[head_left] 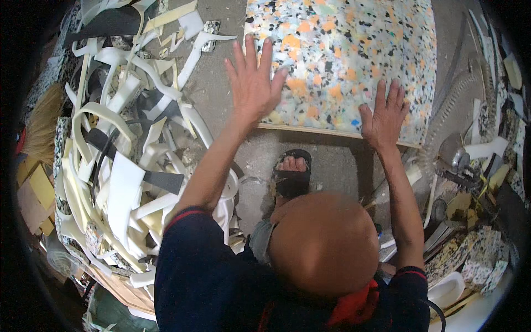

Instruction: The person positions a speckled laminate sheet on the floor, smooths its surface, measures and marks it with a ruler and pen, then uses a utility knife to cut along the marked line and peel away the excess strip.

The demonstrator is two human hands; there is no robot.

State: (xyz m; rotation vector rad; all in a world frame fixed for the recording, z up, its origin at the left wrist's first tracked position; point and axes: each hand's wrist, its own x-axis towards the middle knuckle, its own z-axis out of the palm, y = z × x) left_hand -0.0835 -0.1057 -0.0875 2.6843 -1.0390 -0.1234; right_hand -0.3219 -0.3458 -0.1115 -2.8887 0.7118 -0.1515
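Observation:
A thick slab of speckled foam point(348, 61), white with orange, black and blue flecks, lies ahead of me. Along its near side shows a thin wood-coloured edge point(310, 130). My left hand point(253, 83) is at the slab's left edge, fingers spread, with the thumb and some fingertips over the foam. On the near right part of the slab my right hand point(383, 116) rests palm down, its fingers stretched out. Nothing is held in either hand. What lies under the palms is hidden.
A big heap of white and cream foam offcuts point(124, 193) fills the left side, with a straw broom point(44, 119) beyond it. At the right lie a coiled clear hose point(456, 91), a metal tool point(458, 157) and speckled foam scraps point(484, 260). My sandalled foot point(293, 169) stands below the slab.

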